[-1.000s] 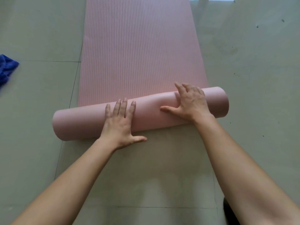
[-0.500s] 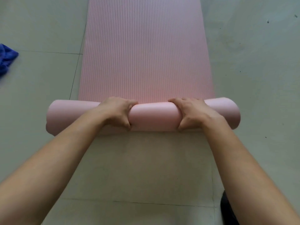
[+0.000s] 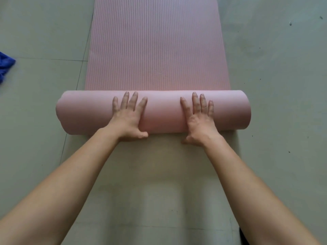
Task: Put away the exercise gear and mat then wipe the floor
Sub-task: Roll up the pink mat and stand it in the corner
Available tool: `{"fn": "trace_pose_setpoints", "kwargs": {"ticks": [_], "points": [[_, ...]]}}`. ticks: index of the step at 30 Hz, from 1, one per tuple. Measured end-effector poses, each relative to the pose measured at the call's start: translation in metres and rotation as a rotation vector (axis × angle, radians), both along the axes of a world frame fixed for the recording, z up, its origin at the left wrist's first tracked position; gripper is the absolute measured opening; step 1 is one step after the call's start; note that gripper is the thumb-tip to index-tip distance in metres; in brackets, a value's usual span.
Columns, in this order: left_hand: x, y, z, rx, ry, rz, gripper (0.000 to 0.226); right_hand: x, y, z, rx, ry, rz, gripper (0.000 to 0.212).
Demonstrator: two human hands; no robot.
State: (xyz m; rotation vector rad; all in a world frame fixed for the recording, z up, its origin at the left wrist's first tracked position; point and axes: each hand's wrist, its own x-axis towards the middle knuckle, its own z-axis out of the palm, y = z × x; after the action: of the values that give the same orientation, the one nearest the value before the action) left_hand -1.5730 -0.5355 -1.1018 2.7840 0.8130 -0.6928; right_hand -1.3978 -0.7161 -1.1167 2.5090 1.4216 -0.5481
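A pink ribbed exercise mat (image 3: 155,46) lies flat on the floor and runs away from me. Its near end is wound into a thick smooth roll (image 3: 164,114) lying crosswise. My left hand (image 3: 128,117) presses flat on the roll left of centre, fingers straight and spread, thumb at the roll's near side. My right hand (image 3: 199,119) presses flat on the roll right of centre in the same way, thumb down near the floor.
The floor (image 3: 274,85) is grey-green tile with seams and a few dark specks. A crumpled blue cloth (image 3: 5,65) lies at the left edge. A dark object (image 3: 245,236) shows at the bottom right edge.
Half a second ago both hands were curled around the roll; now their fingers lie straight on top of it. The roll has grown thicker and moved further along the mat.
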Motion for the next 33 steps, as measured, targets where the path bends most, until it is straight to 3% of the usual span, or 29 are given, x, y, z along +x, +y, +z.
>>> {"fn": "trace_pose_setpoints", "kwargs": {"ticks": [2, 4, 11, 15, 18, 21, 24, 26, 28, 30, 31, 33], "points": [[-0.001, -0.004, -0.01, 0.128, 0.05, -0.047, 0.14, -0.004, 0.003, -0.014, 0.047, -0.047, -0.039, 0.139], [0.003, -0.009, -0.018, 0.21, 0.027, -0.016, 0.139, -0.006, 0.004, -0.023, 0.152, -0.081, -0.07, 0.128], [0.005, -0.001, -0.012, 0.195, -0.174, 0.02, 0.097, 0.009, 0.009, -0.005, 0.229, -0.093, -0.044, 0.105], [0.013, 0.001, 0.021, 0.178, -0.124, 0.052, 0.07, 0.019, 0.019, 0.027, 0.184, -0.028, -0.023, 0.089], [0.016, 0.005, 0.047, 0.015, -0.067, 0.062, 0.054, 0.029, 0.018, 0.055, 0.106, 0.108, 0.039, 0.078], [0.016, 0.01, 0.069, -0.326, 0.096, 0.119, 0.06, 0.039, 0.011, 0.079, -0.108, 0.38, 0.024, 0.072], [0.01, 0.0, 0.073, -0.551, 0.135, 0.218, 0.078, 0.044, -0.006, 0.078, -0.169, 0.56, -0.078, 0.094], [0.003, -0.003, 0.059, -0.427, -0.081, 0.264, 0.077, 0.044, -0.019, 0.065, 0.01, 0.461, -0.135, 0.103], [-0.006, -0.009, 0.041, -0.15, -0.414, 0.281, 0.048, 0.043, -0.029, 0.05, 0.306, 0.246, -0.207, 0.078], [-0.013, -0.022, 0.027, 0.052, -0.648, 0.277, 0.043, 0.036, -0.033, 0.039, 0.537, 0.043, -0.28, 0.054], [-0.015, -0.03, 0.02, 0.091, -0.685, 0.263, 0.048, 0.03, -0.033, 0.033, 0.598, -0.003, -0.305, 0.047], [-0.019, -0.049, 0.005, 0.156, -0.565, 0.184, 0.062, 0.014, -0.033, 0.022, 0.654, -0.012, -0.319, 0.048]]}}
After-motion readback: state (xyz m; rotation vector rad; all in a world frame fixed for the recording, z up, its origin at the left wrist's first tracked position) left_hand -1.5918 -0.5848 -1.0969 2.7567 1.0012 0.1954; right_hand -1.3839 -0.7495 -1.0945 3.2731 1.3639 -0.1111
